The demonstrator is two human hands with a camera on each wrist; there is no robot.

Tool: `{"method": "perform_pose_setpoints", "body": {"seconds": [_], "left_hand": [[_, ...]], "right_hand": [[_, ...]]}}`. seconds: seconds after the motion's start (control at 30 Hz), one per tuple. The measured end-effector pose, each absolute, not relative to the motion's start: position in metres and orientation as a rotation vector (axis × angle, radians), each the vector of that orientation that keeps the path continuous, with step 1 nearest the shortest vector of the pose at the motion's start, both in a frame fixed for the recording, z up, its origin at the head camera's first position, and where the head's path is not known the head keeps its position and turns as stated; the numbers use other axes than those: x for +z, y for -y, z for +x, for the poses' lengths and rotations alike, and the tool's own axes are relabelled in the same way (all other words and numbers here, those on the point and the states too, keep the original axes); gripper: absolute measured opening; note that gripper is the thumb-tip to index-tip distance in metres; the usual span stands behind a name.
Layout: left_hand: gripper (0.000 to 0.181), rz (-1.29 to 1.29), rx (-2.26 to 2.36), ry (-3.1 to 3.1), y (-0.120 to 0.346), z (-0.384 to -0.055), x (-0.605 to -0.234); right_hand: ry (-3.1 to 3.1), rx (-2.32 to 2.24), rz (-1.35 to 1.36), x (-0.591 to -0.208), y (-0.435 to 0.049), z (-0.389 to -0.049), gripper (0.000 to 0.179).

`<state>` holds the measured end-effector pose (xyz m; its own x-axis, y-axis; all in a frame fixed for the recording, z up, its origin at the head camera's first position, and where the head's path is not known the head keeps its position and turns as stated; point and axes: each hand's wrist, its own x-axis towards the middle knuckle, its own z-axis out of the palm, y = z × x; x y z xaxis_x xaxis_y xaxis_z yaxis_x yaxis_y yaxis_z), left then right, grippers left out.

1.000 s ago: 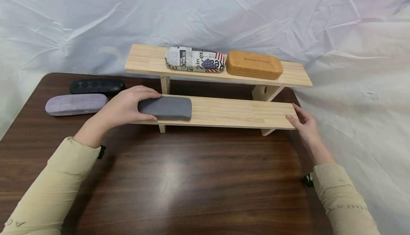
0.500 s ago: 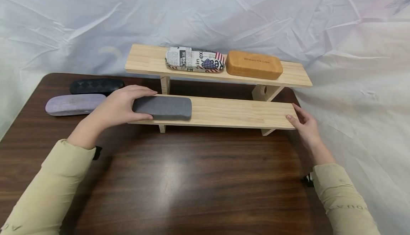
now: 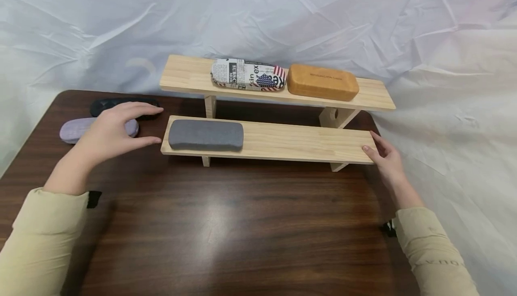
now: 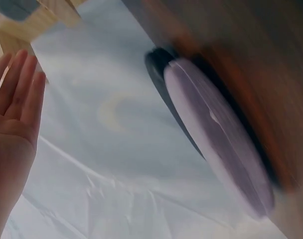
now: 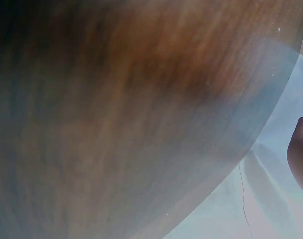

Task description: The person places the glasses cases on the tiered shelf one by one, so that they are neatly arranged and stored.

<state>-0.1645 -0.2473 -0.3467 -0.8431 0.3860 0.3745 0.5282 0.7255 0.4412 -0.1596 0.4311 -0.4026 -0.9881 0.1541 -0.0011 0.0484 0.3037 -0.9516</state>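
A grey glasses case (image 3: 206,135) lies at the left end of the lower shelf board (image 3: 299,141). My left hand (image 3: 114,131) is off to the left of it, thumb and fingers spread apart with nothing between them. In the head view that hand overlaps a lilac glasses case (image 3: 74,130) and a black one (image 3: 106,104) on the table. The left wrist view shows its straight fingers (image 4: 27,89) and the lilac case (image 4: 219,137) beside the black case. At the lower board's right end, my right hand (image 3: 385,159) grips the edge, thumb on top.
On the upper shelf board (image 3: 186,74) sit a newsprint-patterned glasses case (image 3: 247,75) and an orange-brown case (image 3: 322,82), side by side. The wooden stand is on a dark brown table (image 3: 242,224). White sheeting (image 3: 258,13) hangs behind and to the right.
My left hand has let go of the grey glasses case and moved left, away from the shelf. The case stays where it was. My right hand has kept its grip on the board.
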Motion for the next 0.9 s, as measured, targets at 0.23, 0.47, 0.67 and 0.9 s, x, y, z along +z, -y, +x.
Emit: {"method": "perform_pose_setpoints", "body": {"seconds": [0.23, 0.47, 0.67, 0.9], "left_hand": [[0.07, -0.577, -0.809, 2.586, 0.281, -0.163, -0.358], [0.068, -0.401, -0.784, 2.654, 0.32, -0.163, -0.368], [0.063, -0.306, -0.796, 2.715, 0.348, -0.162, -0.376], [0.063, -0.252, -0.751, 2.793, 0.367, -0.166, -0.39]], "right_hand": [[2.467, 1.779, -0.198, -0.403, -0.432, -0.158, 0.072], [2.47, 1.777, -0.193, -0.404, -0.431, -0.159, 0.072], [2.468, 1.783, -0.195, -0.404, -0.431, -0.159, 0.072], [2.435, 1.812, -0.187, -0.404, -0.431, -0.159, 0.071]]}}
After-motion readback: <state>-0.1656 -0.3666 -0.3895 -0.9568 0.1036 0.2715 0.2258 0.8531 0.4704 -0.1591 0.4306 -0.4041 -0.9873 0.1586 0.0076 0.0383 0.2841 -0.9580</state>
